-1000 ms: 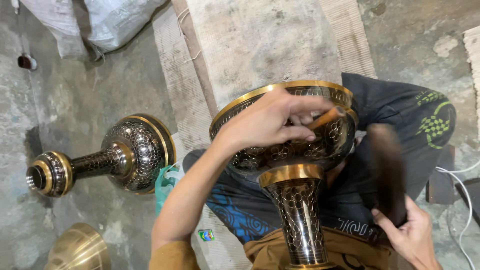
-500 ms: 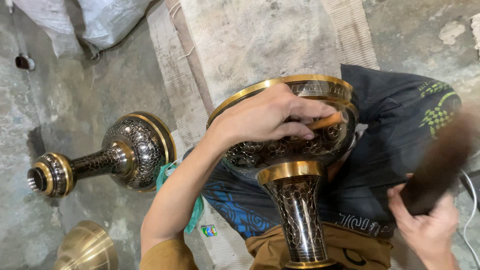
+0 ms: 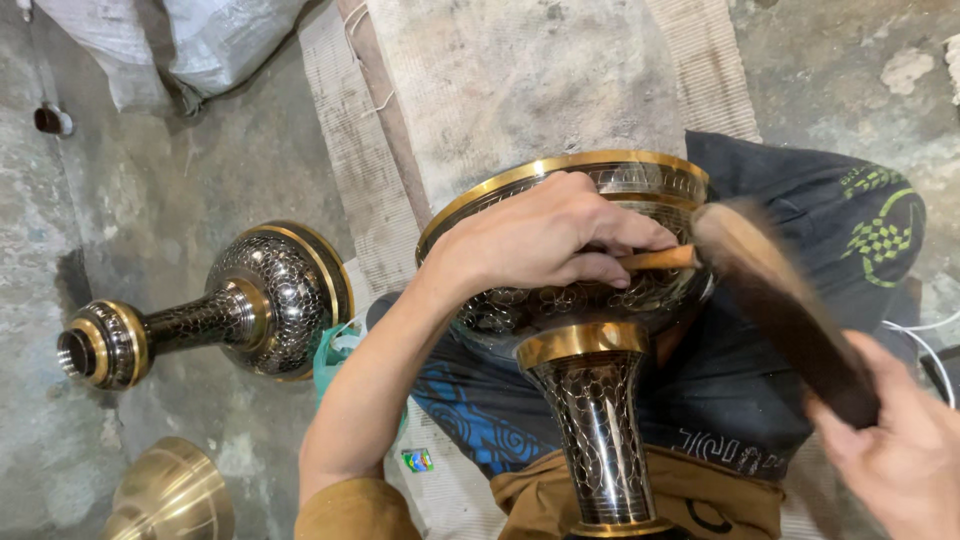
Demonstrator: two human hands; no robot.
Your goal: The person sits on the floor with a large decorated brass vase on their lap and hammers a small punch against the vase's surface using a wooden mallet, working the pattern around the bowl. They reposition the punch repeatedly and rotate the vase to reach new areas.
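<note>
Left hand grip closed on chisel against engraved vase, rt hand gripping blurred, prob. wooden mallet

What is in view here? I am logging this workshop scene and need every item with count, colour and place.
Engraved vase: one, black and gold, on the lap, centre.
Chisel: one, wooden-coloured, against the vase bowl.
Mallet: one, dark brown, blurred, right.
Second vase: one, black and gold, lying on the floor, left.
Brass piece: one, plain gold, bottom left.
Sacks: white, top left.
Left hand: on the chisel.
Right hand: gripping the mallet.
</note>
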